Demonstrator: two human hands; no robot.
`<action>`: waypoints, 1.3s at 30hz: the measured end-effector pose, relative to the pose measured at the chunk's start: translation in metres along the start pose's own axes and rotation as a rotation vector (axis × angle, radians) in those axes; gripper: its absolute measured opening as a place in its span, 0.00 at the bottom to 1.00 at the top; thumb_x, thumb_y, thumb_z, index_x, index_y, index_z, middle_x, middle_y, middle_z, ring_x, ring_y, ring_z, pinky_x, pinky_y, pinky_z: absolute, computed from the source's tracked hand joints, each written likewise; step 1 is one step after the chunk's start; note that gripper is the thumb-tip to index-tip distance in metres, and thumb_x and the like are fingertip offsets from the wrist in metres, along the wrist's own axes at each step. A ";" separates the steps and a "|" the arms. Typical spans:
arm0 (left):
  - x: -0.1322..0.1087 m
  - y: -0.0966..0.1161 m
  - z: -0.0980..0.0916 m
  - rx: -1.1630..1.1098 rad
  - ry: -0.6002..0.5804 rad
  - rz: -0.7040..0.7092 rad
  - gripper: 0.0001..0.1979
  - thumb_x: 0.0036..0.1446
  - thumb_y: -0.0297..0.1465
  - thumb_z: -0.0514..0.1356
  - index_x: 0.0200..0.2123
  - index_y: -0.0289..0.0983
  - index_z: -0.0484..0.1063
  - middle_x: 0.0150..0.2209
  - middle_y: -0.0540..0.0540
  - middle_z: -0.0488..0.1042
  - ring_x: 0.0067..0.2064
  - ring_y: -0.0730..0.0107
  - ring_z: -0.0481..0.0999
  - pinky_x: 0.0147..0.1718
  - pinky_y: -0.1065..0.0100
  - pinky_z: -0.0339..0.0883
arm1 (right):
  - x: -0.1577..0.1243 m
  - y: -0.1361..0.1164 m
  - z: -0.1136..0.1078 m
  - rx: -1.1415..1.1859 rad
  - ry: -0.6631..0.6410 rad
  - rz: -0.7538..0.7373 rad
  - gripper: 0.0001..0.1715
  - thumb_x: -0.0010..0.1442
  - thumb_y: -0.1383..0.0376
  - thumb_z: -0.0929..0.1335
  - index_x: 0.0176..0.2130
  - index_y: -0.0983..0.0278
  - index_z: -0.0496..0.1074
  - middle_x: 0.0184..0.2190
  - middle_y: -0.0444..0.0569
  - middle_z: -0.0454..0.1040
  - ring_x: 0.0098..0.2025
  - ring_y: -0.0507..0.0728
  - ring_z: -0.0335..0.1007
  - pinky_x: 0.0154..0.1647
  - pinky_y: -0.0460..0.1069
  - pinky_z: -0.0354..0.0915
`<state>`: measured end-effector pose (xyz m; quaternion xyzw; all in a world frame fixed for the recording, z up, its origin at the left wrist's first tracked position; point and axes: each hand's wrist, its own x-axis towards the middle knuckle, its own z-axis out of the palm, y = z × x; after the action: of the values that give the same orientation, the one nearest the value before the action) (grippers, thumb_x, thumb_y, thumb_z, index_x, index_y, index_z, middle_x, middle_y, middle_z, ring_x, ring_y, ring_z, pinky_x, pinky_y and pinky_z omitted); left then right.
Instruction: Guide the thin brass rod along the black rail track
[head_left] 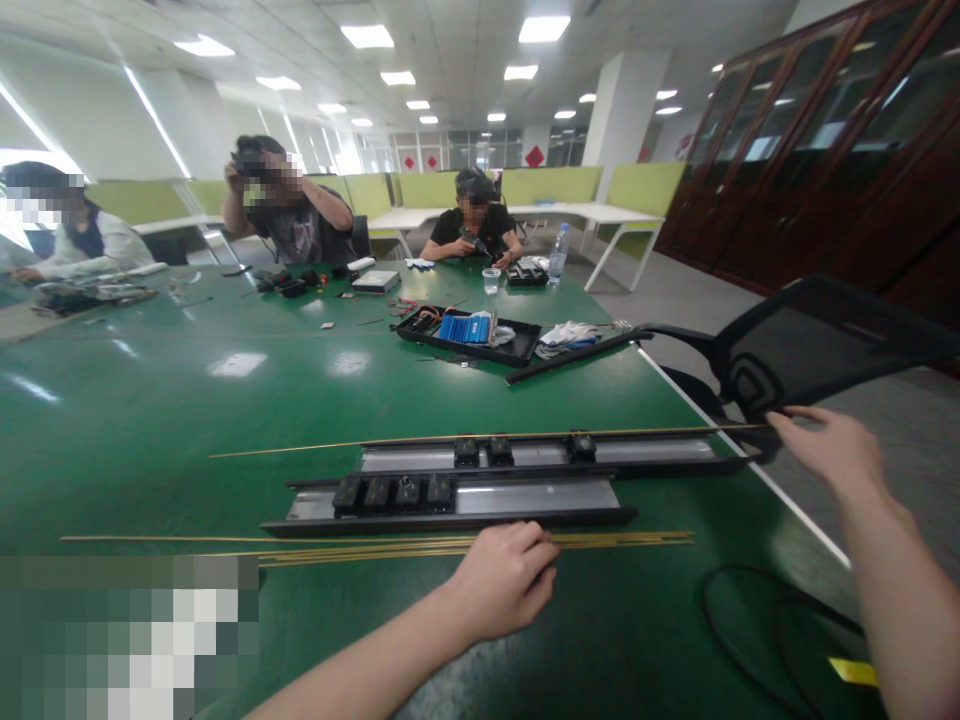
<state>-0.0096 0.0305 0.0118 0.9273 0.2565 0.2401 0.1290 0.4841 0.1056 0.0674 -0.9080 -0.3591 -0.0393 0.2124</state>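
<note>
My right hand (829,455) pinches the right end of a long, thin brass-coloured rod (405,440). That rod runs leftward above the farther of two black-edged metal rails (660,453); whether it touches the rail I cannot tell. Three black blocks (499,452) sit in this rail. In the nearer rail (540,497) several similar black blocks (407,492) stand side by side toward its left half. Along the near side lies a bundle of thin brass-coloured rods (375,551), with the curled fingers of my left hand (510,575) closed over it. The left fingertips are partly hidden.
Beyond the rails are a black tray (517,345) with a blue finned part, gloves (574,335) and a black bar (570,358). A black cable (709,600) loops at right near a mesh chair (817,340). Several people sit across the green table (180,400).
</note>
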 end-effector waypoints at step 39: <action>-0.002 -0.001 0.002 -0.011 -0.016 -0.003 0.11 0.64 0.29 0.55 0.47 0.36 0.73 0.43 0.42 0.75 0.43 0.62 0.78 0.42 0.63 0.75 | -0.128 -0.144 0.004 0.380 -0.296 -1.193 0.14 0.64 0.55 0.66 0.39 0.58 0.79 0.41 0.49 0.80 0.45 0.59 0.74 0.49 0.56 0.69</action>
<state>-0.0109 0.0300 0.0091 0.9280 0.2557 0.2340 0.1366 0.2933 0.1199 0.0866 -0.4946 -0.8285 0.0395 0.2596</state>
